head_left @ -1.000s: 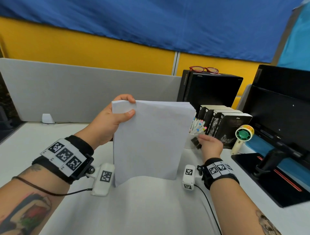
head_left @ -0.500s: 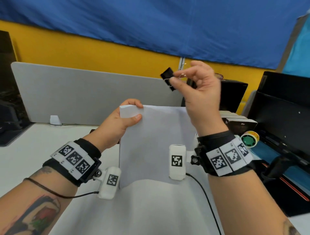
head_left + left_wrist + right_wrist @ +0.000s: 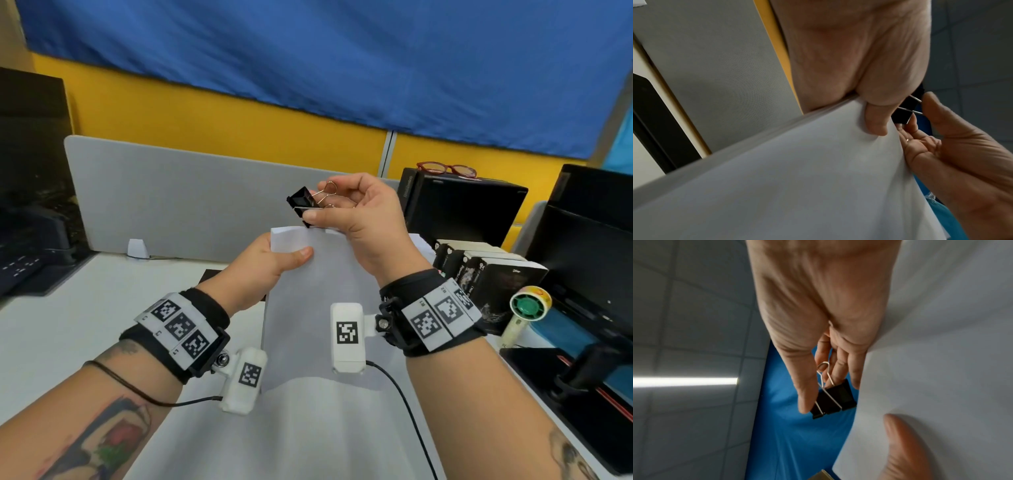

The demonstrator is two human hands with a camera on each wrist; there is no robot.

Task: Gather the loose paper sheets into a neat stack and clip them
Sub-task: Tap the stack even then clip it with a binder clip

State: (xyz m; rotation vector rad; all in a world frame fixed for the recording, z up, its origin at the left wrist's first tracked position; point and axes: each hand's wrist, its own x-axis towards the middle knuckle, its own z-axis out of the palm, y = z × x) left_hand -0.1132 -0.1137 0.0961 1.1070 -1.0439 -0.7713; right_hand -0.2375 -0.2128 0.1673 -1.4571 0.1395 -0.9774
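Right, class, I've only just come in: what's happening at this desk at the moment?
A person stands a stack of white paper upright on the desk. The left hand pinches the stack near its top left corner. The right hand holds a black binder clip by its wire handles just above the stack's top edge. The clip is not on the paper yet, so the sheets are gathered but not clipped.

One paper stack (image 3: 318, 308), one binder clip (image 3: 303, 204), two hands, one pair of glasses (image 3: 445, 169)
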